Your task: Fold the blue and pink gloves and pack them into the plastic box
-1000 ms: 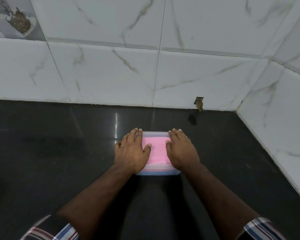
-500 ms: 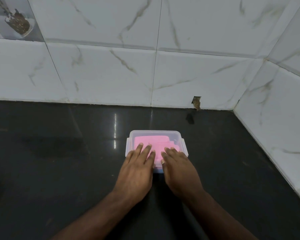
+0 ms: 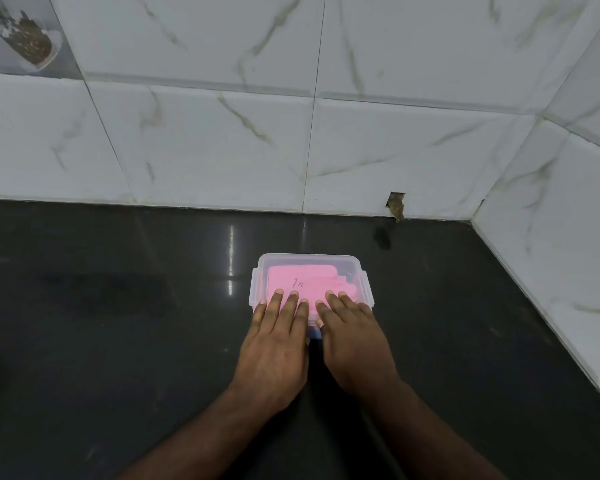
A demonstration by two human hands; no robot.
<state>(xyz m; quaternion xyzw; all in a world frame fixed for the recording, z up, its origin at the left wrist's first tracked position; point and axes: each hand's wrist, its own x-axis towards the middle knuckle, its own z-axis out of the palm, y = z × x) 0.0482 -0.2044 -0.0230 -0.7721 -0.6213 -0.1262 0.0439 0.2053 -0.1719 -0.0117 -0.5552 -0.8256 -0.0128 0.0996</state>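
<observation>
Hands lay side by side on the near half of the box [image 3: 309, 263], palms down. The left hand [image 3: 274, 348] had its fingers [image 3: 286, 308] straight and close together, flat on the clear lid [image 3: 355, 271], with the tips reaching about the middle of it. The right hand [image 3: 355, 341] lay just beside it, fingers likewise straight and narrow-set, pressing the lid's near right part; neither hand curled round anything. Between the two hands a thin gap showed the near edge of the box, with a trace of blue [image 3: 314, 332] at that edge, though whether it was the blue glove could not be told.

Under the lid, beyond and beneath the fingertips, the pink glove [image 3: 302, 280] lay folded flat and filled most of the box; a small dark mark sat on it just past the left fingertips. Side latches [image 3: 368, 285] stood out at the left and right walls, beside the outer fingers.

The box rested on a dark glossy counter [image 3: 118, 323]. Well beyond the fingertips rose a white marbled tile wall [image 3: 222, 133], with a chipped hole [image 3: 396, 204] at its base, off to the right.
</observation>
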